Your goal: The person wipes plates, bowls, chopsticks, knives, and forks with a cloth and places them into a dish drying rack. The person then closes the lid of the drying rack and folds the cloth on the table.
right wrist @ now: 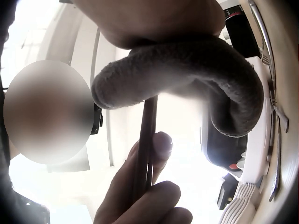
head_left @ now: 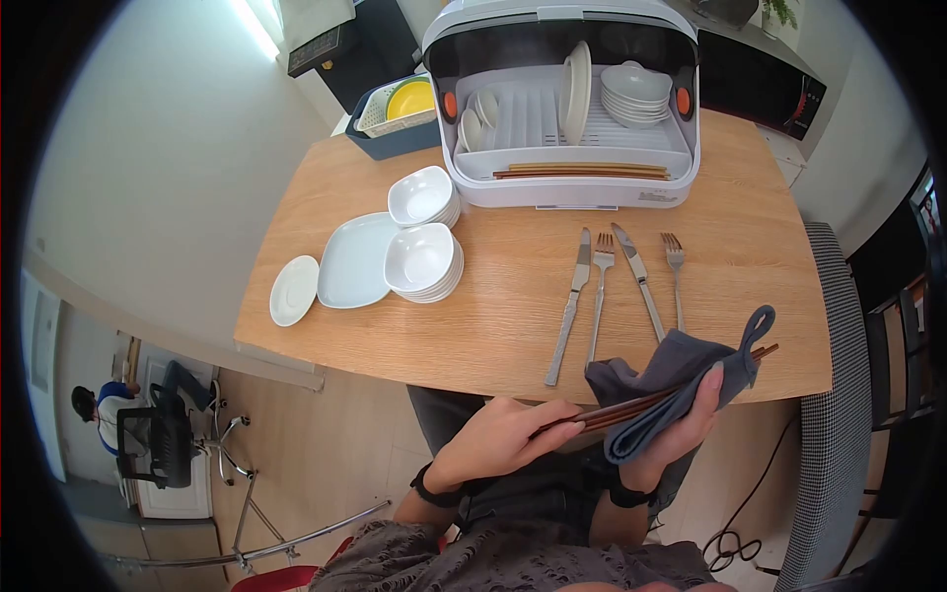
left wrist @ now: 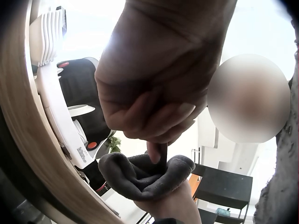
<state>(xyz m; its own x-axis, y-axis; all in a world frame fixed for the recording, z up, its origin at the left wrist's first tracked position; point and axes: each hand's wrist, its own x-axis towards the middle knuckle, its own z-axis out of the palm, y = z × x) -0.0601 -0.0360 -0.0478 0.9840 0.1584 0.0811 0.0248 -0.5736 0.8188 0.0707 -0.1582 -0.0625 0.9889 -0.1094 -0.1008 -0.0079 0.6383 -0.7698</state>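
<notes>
In the head view my left hand (head_left: 508, 434) pinches the near ends of brown chopsticks (head_left: 614, 413) just off the table's front edge. My right hand (head_left: 686, 434) grips a grey-blue cloth (head_left: 681, 363) folded around their other part, and the tips stick out past it at the right. From the right wrist, the chopsticks (right wrist: 147, 135) run from the left thumb and fingers into the curled cloth (right wrist: 177, 70). The left wrist view has the left hand (left wrist: 149, 88) above the cloth (left wrist: 145, 179), with the right hand behind it.
Two knives (head_left: 569, 321) and two forks lie on the wooden table (head_left: 493, 345). Stacked white bowls (head_left: 419, 259), a square plate (head_left: 353, 261) and a small plate (head_left: 294, 291) stand left. Behind is an open dish box (head_left: 582, 187) with dishes and chopsticks, beside a blue basin (head_left: 395, 143).
</notes>
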